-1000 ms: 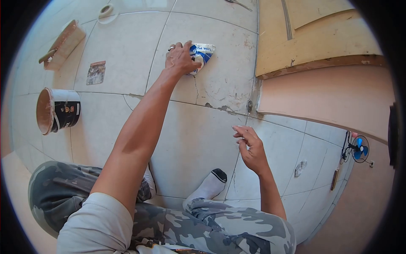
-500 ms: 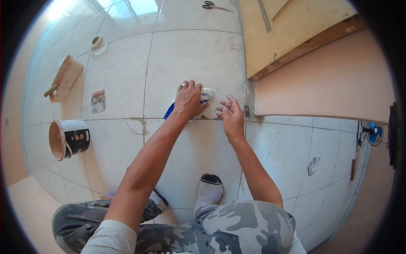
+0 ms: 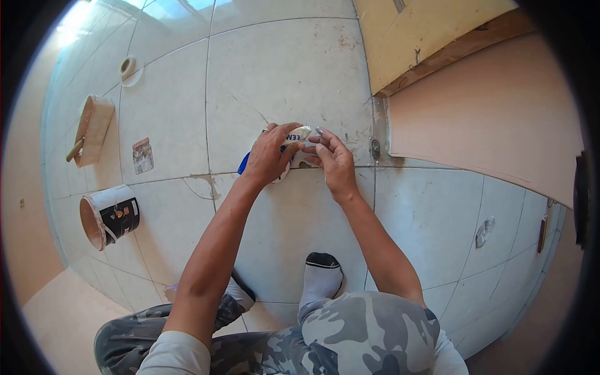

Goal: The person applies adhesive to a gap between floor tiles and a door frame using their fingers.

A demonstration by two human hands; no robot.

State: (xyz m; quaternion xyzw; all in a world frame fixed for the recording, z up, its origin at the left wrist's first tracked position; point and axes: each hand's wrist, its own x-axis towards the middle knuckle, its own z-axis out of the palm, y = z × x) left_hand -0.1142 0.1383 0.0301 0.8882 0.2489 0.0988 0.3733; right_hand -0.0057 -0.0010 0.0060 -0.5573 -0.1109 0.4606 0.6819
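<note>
A white and blue plastic packet (image 3: 295, 136) printed "LEM" is gripped in my left hand (image 3: 267, 153), fingers wrapped over its top and thumb along the side. Its blue end shows past the wrist side of that hand; much of the middle is hidden under the palm. Just right of the packet's white tip is my right hand (image 3: 336, 164), fingers bent and apart, with grey smears on the fingertips. The fingertips come right up to the packet's tip, and nothing shows between them. Both hands are low over a tiled floor (image 3: 281, 75).
To the left a bucket (image 3: 119, 215) lies tipped over, near a rectangular tub (image 3: 97, 128) with a handled tool, a clear packet (image 3: 142, 156) and a tape roll (image 3: 128, 67). On the right are a door edge (image 3: 450, 56), a wall (image 3: 475, 112) and crumpled plastic (image 3: 484, 232).
My right hand has moved left, closer to the packet's tip. More of the packet's white end shows beyond my left hand. The view has shifted, and the scissors at the top are out of frame.
</note>
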